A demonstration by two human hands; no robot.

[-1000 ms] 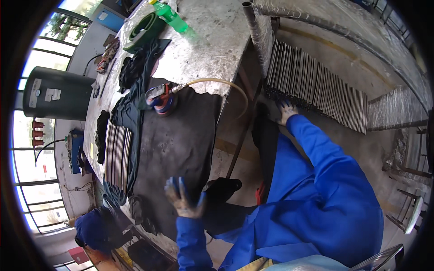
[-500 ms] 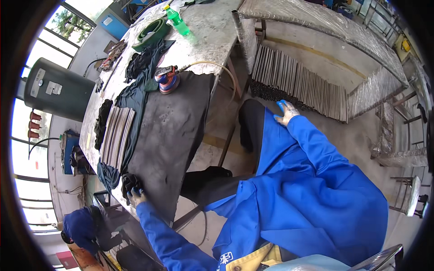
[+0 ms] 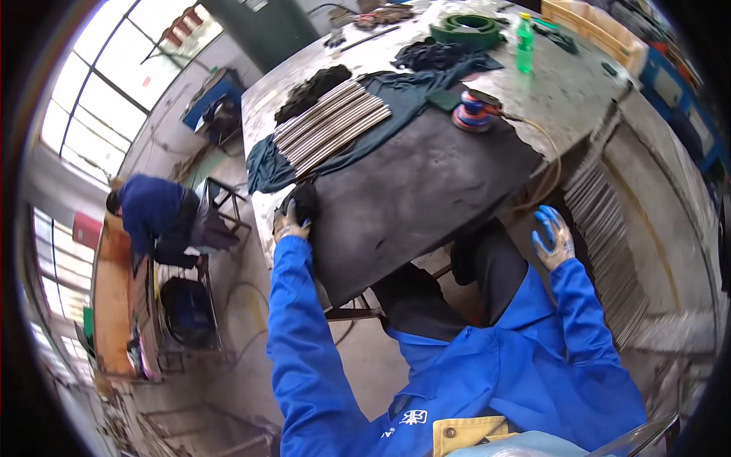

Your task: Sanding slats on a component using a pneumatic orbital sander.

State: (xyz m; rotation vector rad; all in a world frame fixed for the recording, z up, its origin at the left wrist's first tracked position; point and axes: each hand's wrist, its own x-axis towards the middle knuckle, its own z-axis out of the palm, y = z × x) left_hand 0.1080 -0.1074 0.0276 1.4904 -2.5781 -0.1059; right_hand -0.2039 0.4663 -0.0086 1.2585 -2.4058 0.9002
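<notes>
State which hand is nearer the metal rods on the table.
Left. The left hand is at the crumpled black cloth, just short of the metal rods; the right hand is farther right, off the table.

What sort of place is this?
Probably a metal-finishing workshop: a sander with a hose sits on the large worktable, a row of metal rods lies there on dark cloth, and a larger stack of rods is off to the right.
</notes>
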